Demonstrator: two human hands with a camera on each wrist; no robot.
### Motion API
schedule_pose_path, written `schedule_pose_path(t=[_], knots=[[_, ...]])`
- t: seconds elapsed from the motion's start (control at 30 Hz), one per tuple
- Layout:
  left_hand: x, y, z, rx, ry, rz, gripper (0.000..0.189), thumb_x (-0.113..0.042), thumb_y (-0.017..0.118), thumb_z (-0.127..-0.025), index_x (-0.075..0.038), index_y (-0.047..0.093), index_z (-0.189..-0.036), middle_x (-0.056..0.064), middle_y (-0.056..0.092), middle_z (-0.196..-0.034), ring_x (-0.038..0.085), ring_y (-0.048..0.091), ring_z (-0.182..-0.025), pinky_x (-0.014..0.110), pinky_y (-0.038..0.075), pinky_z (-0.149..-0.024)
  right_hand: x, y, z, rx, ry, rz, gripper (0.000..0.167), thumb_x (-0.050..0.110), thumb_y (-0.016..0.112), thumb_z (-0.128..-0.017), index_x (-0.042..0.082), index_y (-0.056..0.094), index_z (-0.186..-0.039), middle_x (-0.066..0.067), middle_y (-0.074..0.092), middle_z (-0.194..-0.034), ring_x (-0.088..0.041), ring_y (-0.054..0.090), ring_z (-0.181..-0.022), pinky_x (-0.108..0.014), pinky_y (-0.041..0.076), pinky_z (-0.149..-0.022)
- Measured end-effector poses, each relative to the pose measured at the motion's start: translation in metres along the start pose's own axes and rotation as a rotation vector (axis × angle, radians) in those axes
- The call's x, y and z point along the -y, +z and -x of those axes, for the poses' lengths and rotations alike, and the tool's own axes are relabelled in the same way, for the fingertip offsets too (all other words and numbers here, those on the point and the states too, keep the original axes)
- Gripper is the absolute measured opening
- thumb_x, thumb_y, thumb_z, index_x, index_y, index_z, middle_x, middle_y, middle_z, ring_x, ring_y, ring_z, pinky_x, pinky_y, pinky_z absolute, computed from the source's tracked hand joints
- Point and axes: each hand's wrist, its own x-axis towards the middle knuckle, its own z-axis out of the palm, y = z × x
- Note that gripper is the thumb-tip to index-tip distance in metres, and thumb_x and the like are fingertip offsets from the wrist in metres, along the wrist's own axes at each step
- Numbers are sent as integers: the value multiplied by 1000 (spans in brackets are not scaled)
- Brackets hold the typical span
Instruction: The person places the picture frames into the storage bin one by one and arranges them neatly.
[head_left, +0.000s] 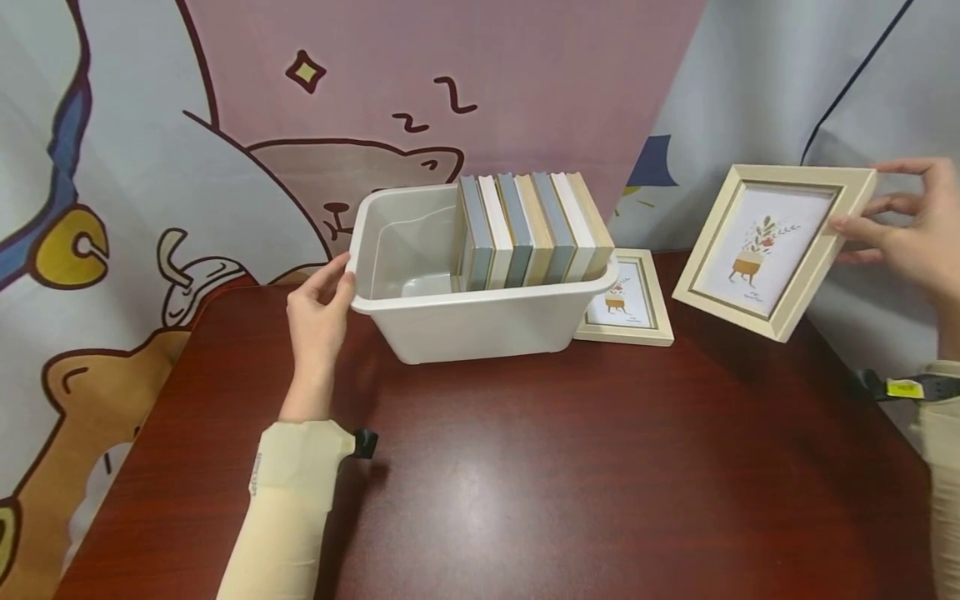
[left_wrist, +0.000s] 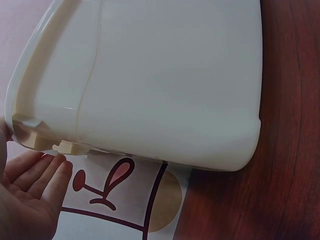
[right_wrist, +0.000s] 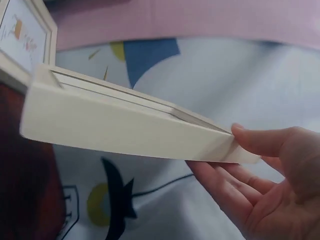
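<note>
My right hand (head_left: 911,229) pinches a cream picture frame (head_left: 720,242) by its right edge, thumb on the front and fingers behind. Tilted, it is held up above the right part of the table, its plant-pot print facing the head camera. From the right wrist, the frame's edge (right_wrist: 115,125) shows side-on. My left hand (head_left: 318,312) holds the left end rim of a white plastic bin (head_left: 480,321), with fingertips under the rim in the left wrist view. Several picture frames (head_left: 536,233) in blue-grey, white and cream stand side by side in the bin's right half.
Another cream picture frame (head_left: 637,329) lies on the table, partly hidden behind the bin's right end. The dark red-brown table (head_left: 525,467) has a cartoon-printed curtain (head_left: 525,75) along its back and left.
</note>
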Motion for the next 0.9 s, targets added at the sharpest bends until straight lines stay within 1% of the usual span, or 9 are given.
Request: schedule_pose_path(t=[0.17, 0.3, 0.33, 0.4, 0.53, 0.67, 0.73, 0.83, 0.9], knots=[[1, 0, 0, -1, -4, -3, 33, -17, 61, -96, -8, 70, -126, 17, 71, -121, -7, 64, -89, 8, 50, -79, 21, 9, 9, -89, -105, -14, 70, -8, 60, -92, 24, 31, -147, 23, 55, -86, 17, 59, -58, -5, 48, -49], [2, 0, -1, -2, -8, 1, 33, -17, 62, -96, -8, 69, -126, 16, 71, -122, -6, 64, -90, 9, 50, -80, 36, 15, 15, -144, -158, -59, 68, -2, 63, -91, 23, 34, -147, 18, 55, -92, 18, 61, -63, -3, 48, -53], [1, 0, -1, -1, -8, 1, 33, -18, 62, -96, -8, 70, -126, 16, 71, -122, -5, 64, -91, 9, 50, -80, 39, 16, 16, -154, -171, -56, 67, -1, 64, -91, 22, 34, -147, 17, 55, -93, 19, 60, -65, -3, 48, -54], [1, 1, -1, -1, -7, 4, 33, -18, 62, -96, -8, 70, -126, 16, 71, -122, -6, 64, -91, 9, 50, -80, 44, 20, 18, -166, -185, -65, 67, 0, 64, -91, 22, 35, -147, 16, 55, -95, 19, 61, -68, -2, 48, -56], [-1, 1, 0, 0, -10, 5, 32, -18, 62, -96, -8, 70, -126, 15, 71, -123, -7, 64, -91, 9, 50, -80, 57, 27, 21, -200, -220, -10, 66, 2, 65, -91, 20, 34, -147, 18, 54, -98, 21, 58, -70, 0, 47, -59], [-1, 1, 0, 0, -14, 9, 33, -18, 62, -96, -8, 70, -126, 16, 71, -123, -7, 64, -91, 8, 50, -80, 68, 31, 23, -236, -250, 11, 65, 5, 67, -91, 20, 36, -147, 19, 55, -100, 23, 57, -72, 2, 46, -60], [-1, 1, 0, -1, -14, 11, 33, -18, 62, -96, -9, 70, -126, 16, 71, -123, -6, 64, -92, 8, 50, -81, 73, 33, 25, -252, -259, 14, 64, 8, 67, -91, 20, 37, -147, 20, 56, -103, 23, 59, -76, 2, 46, -62], [0, 1, -1, -2, -16, 9, 33, -18, 62, -96, -8, 70, -126, 15, 71, -124, -5, 65, -93, 9, 51, -82, 81, 35, 27, -275, -290, -13, 62, 11, 69, -91, 18, 40, -146, 20, 59, -106, 21, 63, -86, 2, 46, -64], [1, 1, -1, 0, -18, 10, 33, -19, 62, -96, -8, 69, -126, 15, 71, -124, -5, 65, -94, 9, 51, -83, 88, 37, 28, -295, -278, -25, 62, 12, 69, -91, 19, 42, -146, 20, 61, -108, 17, 65, -92, 2, 47, -65]])
